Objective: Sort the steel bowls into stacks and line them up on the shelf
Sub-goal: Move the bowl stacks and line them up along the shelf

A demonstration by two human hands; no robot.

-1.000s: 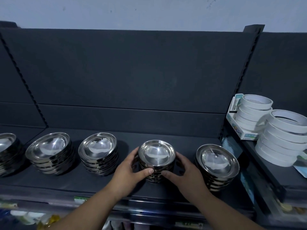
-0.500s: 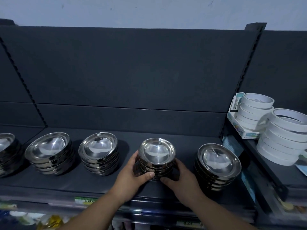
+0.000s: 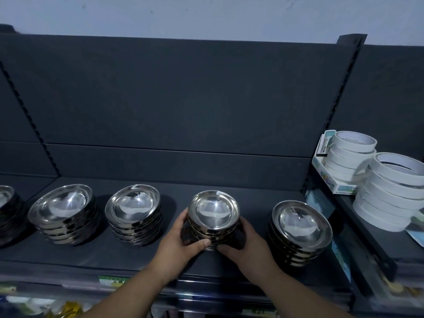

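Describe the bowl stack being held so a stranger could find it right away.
On the dark shelf, steel bowl stacks stand in a row. The held stack is second from the right end. It alone has the left hand and right hand around it.

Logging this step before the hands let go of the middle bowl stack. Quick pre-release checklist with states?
1. Both hands on the stack: left hand and right hand cup the held stack from either side. Ok.
2. Stack seated on the shelf: base hidden by fingers. Cannot tell.
3. Bowls nested squarely: rims look aligned. Ok.
4. Clear of neighbours: gaps to left stack and right stack. Ok.
5. In line with the row: roughly level with it. Ok.
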